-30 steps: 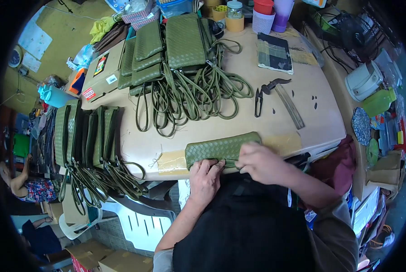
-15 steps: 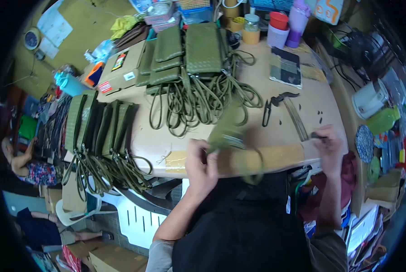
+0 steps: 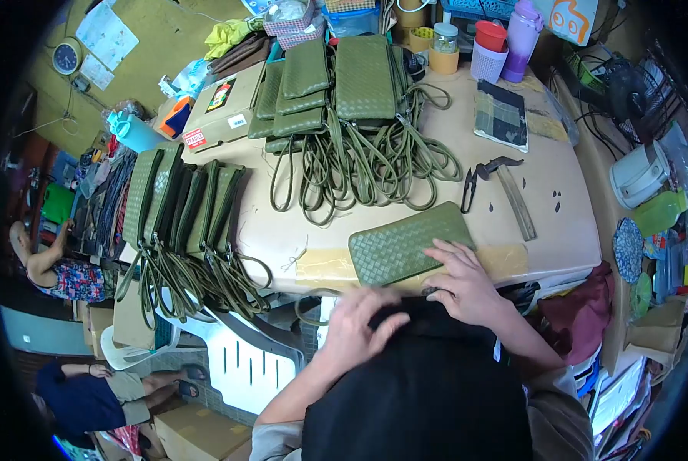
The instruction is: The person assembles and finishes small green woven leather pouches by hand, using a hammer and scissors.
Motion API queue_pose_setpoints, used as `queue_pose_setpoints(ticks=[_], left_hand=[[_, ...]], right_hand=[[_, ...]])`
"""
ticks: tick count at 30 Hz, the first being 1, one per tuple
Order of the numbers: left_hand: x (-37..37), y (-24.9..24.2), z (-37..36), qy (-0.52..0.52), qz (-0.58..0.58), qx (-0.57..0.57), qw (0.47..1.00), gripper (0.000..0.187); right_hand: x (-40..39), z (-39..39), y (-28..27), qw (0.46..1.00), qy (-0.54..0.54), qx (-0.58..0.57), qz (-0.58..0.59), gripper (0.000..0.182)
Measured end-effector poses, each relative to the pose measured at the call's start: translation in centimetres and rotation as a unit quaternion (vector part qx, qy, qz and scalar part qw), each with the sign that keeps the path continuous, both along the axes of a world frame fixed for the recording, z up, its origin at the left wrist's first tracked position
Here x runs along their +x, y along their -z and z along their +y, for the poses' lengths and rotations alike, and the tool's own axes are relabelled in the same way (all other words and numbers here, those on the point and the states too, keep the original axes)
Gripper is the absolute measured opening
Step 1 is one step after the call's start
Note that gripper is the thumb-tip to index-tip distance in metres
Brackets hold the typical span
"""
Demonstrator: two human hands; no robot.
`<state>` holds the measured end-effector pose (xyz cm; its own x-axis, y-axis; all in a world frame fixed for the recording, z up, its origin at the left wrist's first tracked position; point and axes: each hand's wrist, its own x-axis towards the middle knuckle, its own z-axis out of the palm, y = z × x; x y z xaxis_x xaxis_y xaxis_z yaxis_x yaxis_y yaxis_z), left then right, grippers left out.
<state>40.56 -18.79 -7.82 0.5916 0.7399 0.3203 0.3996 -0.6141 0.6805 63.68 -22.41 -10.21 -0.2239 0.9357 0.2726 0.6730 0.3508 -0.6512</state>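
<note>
A green woven wallet [image 3: 405,246] lies flat at the table's near edge, over a strip of brown tape. My right hand [image 3: 467,284] rests its fingertips on the wallet's near right corner, a small dark object tucked by the thumb; its kind is unclear. My left hand [image 3: 359,326], blurred by motion, is just below the wallet's near left corner, fingers curled and thumb apart. A green strap loop [image 3: 307,309] hangs off the edge beside it. Right of the wallet lie a hammer [image 3: 513,196] and small black snips [image 3: 468,190].
Finished-looking green wallets with wrist straps are piled at the back [image 3: 365,77], and more stand in a row [image 3: 186,200] at left. A dark notebook [image 3: 501,114], cups [image 3: 488,60] and a cardboard box [image 3: 225,107] stand behind. Two people are at far left.
The wallet, raised and blurred in my left hand before, now lies flat on the table. My right hand has come left from beside the hammer onto it; my left hand has dropped towards me.
</note>
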Motion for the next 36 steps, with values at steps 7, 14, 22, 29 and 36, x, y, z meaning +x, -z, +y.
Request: queue_pose_setpoints(ticks=[7,14,22,29,36], left_hand=[[-0.1,5.5,3.5,-0.058,0.069,0.13,0.987,0.036],[-0.4,4.8,5.8,-0.11,-0.106,-0.303,0.94,0.034],[-0.5,4.9,7.2,-0.087,-0.03,-0.317,0.944,0.03],[-0.4,5.7,7.6,-0.082,-0.035,-0.316,0.945,0.024],[-1.0,5.9,7.4,-0.051,-0.073,-0.314,0.945,0.03]], right_hand=[[0.6,2.2,2.4,0.994,-0.038,0.051,-0.091,0.018],[0.2,3.5,0.6,0.995,0.02,-0.1,0.023,0.016],[-4.0,7.2,0.3,0.977,-0.05,-0.071,0.193,0.014],[-2.9,7.4,-0.1,0.997,-0.044,-0.064,-0.012,0.008],[-2.5,7.8,0.7,0.988,-0.041,-0.147,0.038,0.007]])
